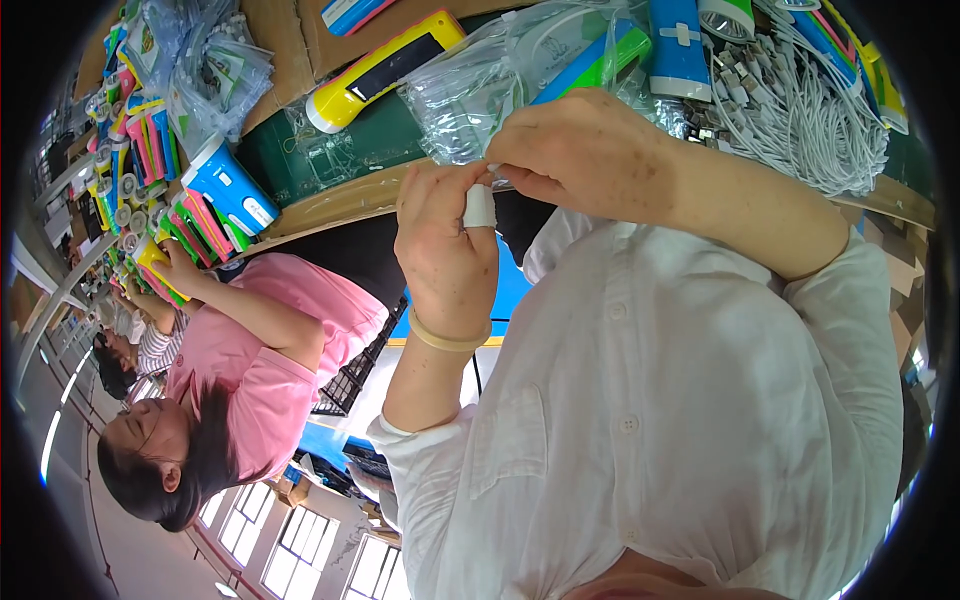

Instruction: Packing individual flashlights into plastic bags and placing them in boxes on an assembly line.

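Note:
My left hand [445, 245], with a white bandage [480, 207] round one finger and a pale band at the wrist, is closed at the near edge of a clear plastic bag [455, 110]. My right hand [580, 155] pinches at the same edge, its fingertips meeting those of the left. Inside the bag lies a blue and green flashlight [628, 50], partly hidden behind my right hand. Just what sits between the fingertips is small and mostly covered; it looks like the bag's edge.
A yellow flashlight [385, 70] lies left of the bag, a blue one [680, 50] right of it. White cables [815, 120] are heaped at the right. More flashlights [230, 185] and plastic bags [215, 75] lie left, where a person in pink [265, 340] holds a yellow flashlight.

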Action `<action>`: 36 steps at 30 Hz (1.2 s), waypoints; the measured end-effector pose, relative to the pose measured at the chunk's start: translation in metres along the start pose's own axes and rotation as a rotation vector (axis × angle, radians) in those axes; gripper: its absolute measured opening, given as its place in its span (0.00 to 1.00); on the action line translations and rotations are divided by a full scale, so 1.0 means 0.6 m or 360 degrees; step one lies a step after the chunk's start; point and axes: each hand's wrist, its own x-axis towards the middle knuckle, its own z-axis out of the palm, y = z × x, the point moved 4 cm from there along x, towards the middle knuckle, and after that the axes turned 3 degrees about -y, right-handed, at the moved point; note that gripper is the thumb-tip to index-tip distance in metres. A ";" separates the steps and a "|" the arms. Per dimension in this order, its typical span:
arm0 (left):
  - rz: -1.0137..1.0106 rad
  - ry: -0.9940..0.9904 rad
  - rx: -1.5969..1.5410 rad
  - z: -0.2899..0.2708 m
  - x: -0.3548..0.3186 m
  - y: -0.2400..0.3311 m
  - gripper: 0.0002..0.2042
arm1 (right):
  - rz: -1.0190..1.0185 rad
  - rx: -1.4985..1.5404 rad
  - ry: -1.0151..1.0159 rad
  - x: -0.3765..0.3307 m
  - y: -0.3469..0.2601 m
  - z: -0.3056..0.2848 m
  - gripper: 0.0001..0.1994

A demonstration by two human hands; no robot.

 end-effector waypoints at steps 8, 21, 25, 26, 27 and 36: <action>0.0192 0.0235 -0.0097 0.004 -0.003 0.000 0.08 | 0.0025 0.0137 -0.0065 0.005 -0.003 -0.012 0.05; -0.0109 0.0201 -0.0433 0.005 -0.010 -0.022 0.08 | -0.0048 0.0118 -0.0020 0.002 0.006 -0.016 0.04; -0.0131 0.0226 -0.0480 0.005 -0.012 -0.025 0.06 | -0.0058 0.0095 -0.0005 0.003 0.008 -0.018 0.04; -0.0166 0.0222 -0.0515 0.005 -0.012 -0.026 0.06 | -0.0065 0.0099 -0.0018 0.003 0.009 -0.018 0.04; -0.0167 0.0222 -0.0516 0.006 -0.013 -0.028 0.06 | -0.0064 0.0100 -0.0020 0.003 0.008 -0.020 0.04; -0.0287 0.0174 -0.0747 0.009 -0.018 -0.039 0.05 | -0.0039 0.0056 -0.0037 0.002 0.012 -0.029 0.05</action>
